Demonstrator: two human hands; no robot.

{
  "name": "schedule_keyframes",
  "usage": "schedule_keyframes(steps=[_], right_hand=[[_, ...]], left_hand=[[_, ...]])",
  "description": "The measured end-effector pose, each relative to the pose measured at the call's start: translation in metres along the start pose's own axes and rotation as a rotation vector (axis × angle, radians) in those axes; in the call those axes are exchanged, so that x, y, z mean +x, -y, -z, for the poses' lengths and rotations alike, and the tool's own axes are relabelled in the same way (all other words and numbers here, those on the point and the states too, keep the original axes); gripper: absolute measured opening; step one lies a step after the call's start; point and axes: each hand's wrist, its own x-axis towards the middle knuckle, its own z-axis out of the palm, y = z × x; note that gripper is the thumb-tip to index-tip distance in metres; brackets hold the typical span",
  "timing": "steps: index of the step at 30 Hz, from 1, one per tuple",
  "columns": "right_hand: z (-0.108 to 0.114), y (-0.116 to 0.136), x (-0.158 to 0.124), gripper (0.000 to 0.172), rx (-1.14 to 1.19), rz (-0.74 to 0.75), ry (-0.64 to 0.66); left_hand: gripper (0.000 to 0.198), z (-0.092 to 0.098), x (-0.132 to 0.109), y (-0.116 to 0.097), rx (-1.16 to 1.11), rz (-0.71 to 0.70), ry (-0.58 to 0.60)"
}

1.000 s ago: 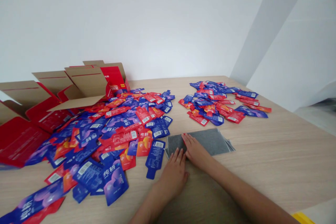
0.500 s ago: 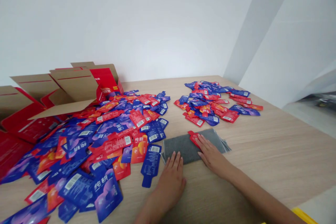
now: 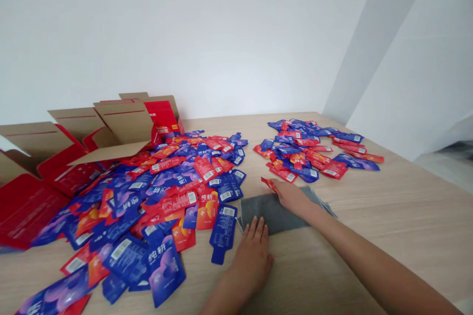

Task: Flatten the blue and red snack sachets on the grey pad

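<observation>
A folded grey cloth (image 3: pixel 279 214) lies on the table in front of me. My left hand (image 3: pixel 254 241) rests flat with its fingers stretched over the cloth's near left corner. Above the cloth's far edge, my right hand (image 3: pixel 286 194) pinches a red pouch (image 3: pixel 269 184), tilted up, its lower part hidden by the fingers. Just left of the cloth a blue pouch (image 3: pixel 223 229) lies back side up, barcode showing. Beyond the right hand spreads a smaller pile of red and blue pouches (image 3: pixel 303 145).
A large heap of red and blue pouches (image 3: pixel 162 187) covers the left of the wooden table (image 3: pixel 369 216). Behind it stand several red cardboard boxes (image 3: pixel 162 115) with open brown flaps. A white wall (image 3: pixel 240 34) runs along the back.
My right hand has gone from lying on the red pouch on the cloth to pinching it and lifting it. The left hand stays on the cloth. The view has shifted slightly left.
</observation>
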Motion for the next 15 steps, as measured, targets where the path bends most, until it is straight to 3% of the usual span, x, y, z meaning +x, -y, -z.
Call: schedule_keyframes(steps=[4, 7, 9, 12, 15], right_hand=[[0.012, 0.035, 0.019, 0.032, 0.100, 0.095, 0.027], [0.007, 0.071, 0.047, 0.029, 0.198, 0.213, 0.066], [0.002, 0.087, 0.071, 0.031, 0.243, 0.243, 0.023], [-0.002, 0.085, 0.098, 0.040, 0.209, 0.173, -0.119], [-0.007, 0.053, 0.099, 0.042, 0.070, 0.064, -0.181]], left_hand=[[0.061, -0.004, 0.002, 0.003, -0.026, -0.005, 0.004], [0.062, -0.005, 0.004, 0.004, -0.040, -0.003, 0.013], [0.062, -0.003, 0.003, 0.002, -0.059, 0.001, 0.016], [0.061, 0.006, -0.001, -0.003, -0.107, 0.017, 0.025], [0.060, 0.016, -0.004, -0.007, -0.149, 0.037, 0.051]])
